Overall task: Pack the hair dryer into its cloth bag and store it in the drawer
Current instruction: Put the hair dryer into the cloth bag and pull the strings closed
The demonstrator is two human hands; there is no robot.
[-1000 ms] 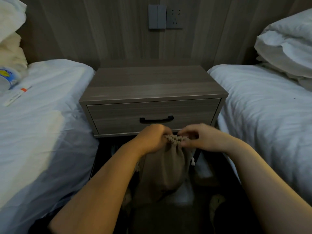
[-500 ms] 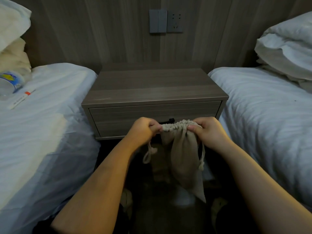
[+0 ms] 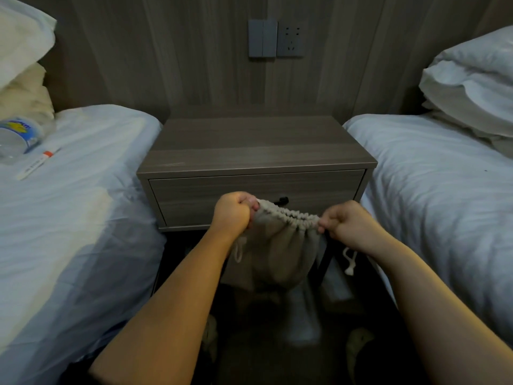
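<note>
A beige cloth drawstring bag [image 3: 277, 254] hangs in front of the nightstand, its gathered mouth stretched wide between my hands. My left hand [image 3: 234, 212] grips the left end of the mouth and my right hand [image 3: 349, 226] grips the right end. White drawstring cords dangle below each hand. The grey wooden nightstand [image 3: 255, 145] stands between two beds; its drawer [image 3: 194, 195] is closed, and the black handle [image 3: 281, 201] is partly hidden behind the bag. No hair dryer is visible.
White beds flank the nightstand on the left [image 3: 69, 204] and right [image 3: 444, 190]. A water bottle [image 3: 16, 134] and a slim white tube [image 3: 39, 162] lie on the left bed. Pillows [image 3: 472, 84] sit at the right. Wall switches and a socket [image 3: 274, 37] are above.
My hands have risen and pulled apart, stretching the bag's bunched mouth wide. The bag hangs higher in front of the drawer.
</note>
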